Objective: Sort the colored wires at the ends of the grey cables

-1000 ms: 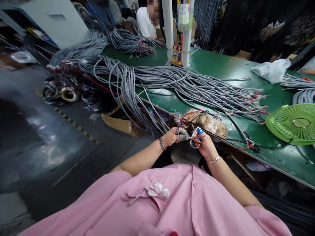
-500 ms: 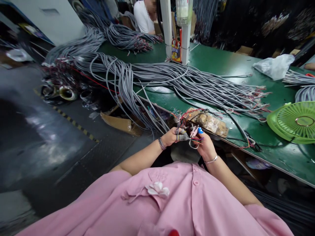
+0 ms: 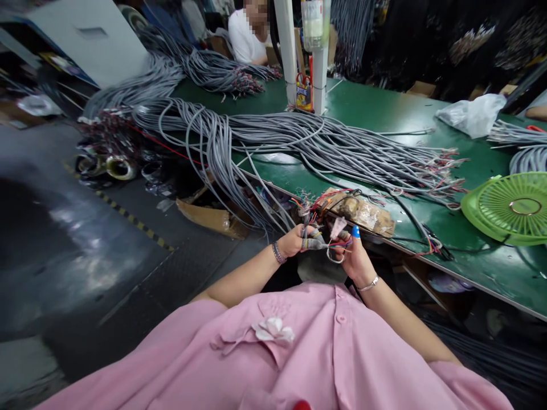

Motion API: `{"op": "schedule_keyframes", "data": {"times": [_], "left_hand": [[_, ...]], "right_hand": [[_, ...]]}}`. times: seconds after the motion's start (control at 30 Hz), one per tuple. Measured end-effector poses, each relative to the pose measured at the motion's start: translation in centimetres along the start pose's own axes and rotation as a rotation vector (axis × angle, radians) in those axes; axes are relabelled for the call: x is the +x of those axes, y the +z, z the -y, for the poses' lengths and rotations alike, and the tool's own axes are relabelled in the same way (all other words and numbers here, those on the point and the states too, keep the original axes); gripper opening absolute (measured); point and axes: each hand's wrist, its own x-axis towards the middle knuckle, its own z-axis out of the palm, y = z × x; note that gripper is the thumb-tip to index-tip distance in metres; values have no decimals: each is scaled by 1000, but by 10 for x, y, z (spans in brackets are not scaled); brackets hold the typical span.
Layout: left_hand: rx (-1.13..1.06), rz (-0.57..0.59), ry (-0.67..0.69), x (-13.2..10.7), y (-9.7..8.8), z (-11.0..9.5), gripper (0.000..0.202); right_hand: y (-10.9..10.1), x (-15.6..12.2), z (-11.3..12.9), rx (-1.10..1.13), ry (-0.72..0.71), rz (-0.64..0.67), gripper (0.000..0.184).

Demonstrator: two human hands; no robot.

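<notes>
My left hand [image 3: 292,241] is closed around the end of a grey cable [image 3: 313,243], its finger coverings grey and yellow. Thin coloured wires [image 3: 342,244] fan out from the cable toward my right hand [image 3: 356,263]. That hand has curled fingers and a raised thumb in a blue cover [image 3: 355,232]. At its fingertips is a small pale-pink plastic piece [image 3: 338,228], with a white loop [image 3: 335,257] hanging below; how it is gripped is partly hidden. Bunched stripped wire ends [image 3: 305,206] stick up just beyond my left hand.
Long bundles of grey cable [image 3: 273,131] lie across the green table [image 3: 367,102]. A taped cardboard block [image 3: 363,213] sits at the near edge. On the right stand a green fan [image 3: 513,208] and a plastic bag [image 3: 474,117]. A co-worker [image 3: 247,34] sits beyond the post [image 3: 319,80].
My right thumb has lifted away from the pink piece, which has turned in the fingers. My left hand keeps its grip on the cable. The whole view has shifted slightly.
</notes>
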Motion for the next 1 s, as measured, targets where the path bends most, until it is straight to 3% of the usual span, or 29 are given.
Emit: {"op": "schedule_keyframes", "data": {"times": [0.23, 0.4, 0.67, 1.0], "left_hand": [[72, 86, 19, -39, 0, -6, 34], [19, -25, 53, -58, 5, -7, 34], [10, -111, 108, -52, 12, -7, 36], [33, -198, 146, -49, 16, -1, 35]], "right_hand": [[-16, -7, -6, 16, 81, -61, 48], [-12, -8, 0, 24, 107, 18, 46], [5, 1, 21, 5, 82, 102, 48], [2, -9, 18, -155, 30, 43, 46]]}}
